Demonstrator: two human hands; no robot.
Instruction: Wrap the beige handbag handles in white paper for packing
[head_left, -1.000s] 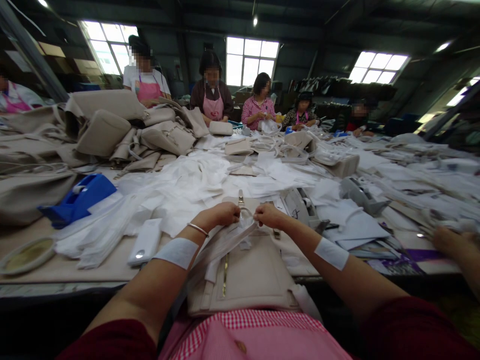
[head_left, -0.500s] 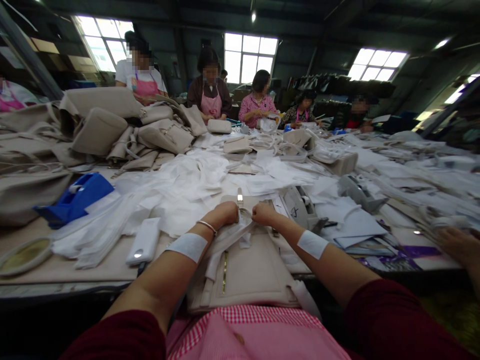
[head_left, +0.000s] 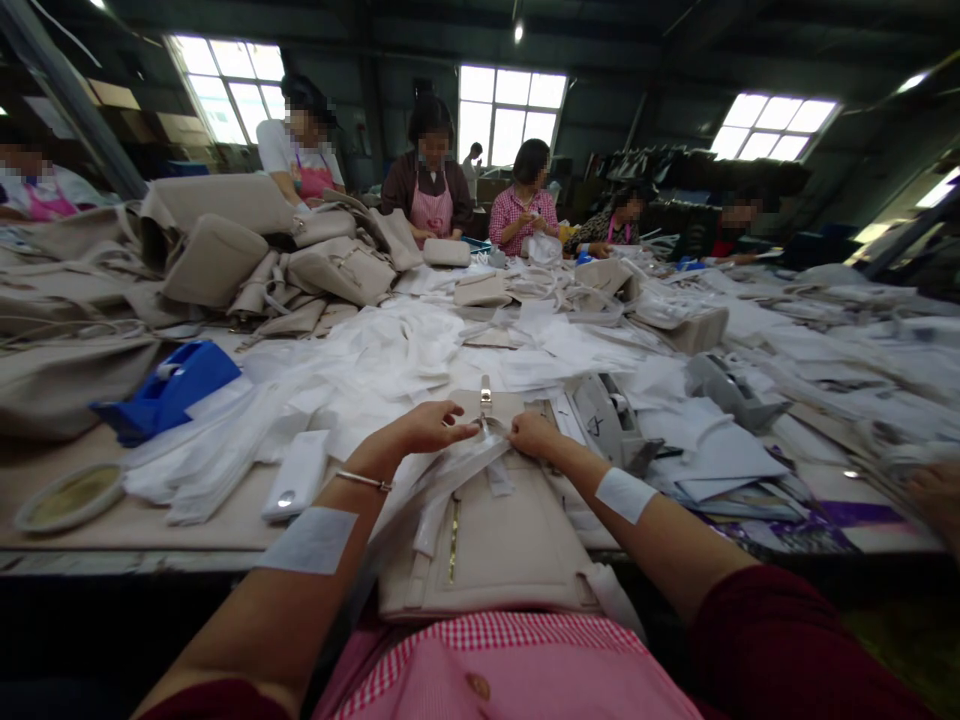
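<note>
A beige bag (head_left: 517,540) with a gold zipper lies at the table's front edge, against the pink apron. White wrapping (head_left: 469,462) covers its strap near the top, below a metal clasp (head_left: 486,397). My left hand (head_left: 435,428) is beside the clasp, thumb and fingers apart, the thumb tip close to the wrapped strap. My right hand (head_left: 531,434) is closed at the right end of the strap's curve; what its fingertips pinch is too small to make out.
Blue tape dispenser (head_left: 176,388) and white device (head_left: 296,478) stand left, grey dispenser (head_left: 609,415) right. Beige bags (head_left: 217,260) are piled at back left; white sheets (head_left: 397,350) cover the middle. Another person's hand (head_left: 934,495) is at the right edge. Several people work across the table.
My left hand has opened and moved slightly left from the strap, its forearm shifting left. My right hand stays closed at the strap. The whole view has shifted a little.
</note>
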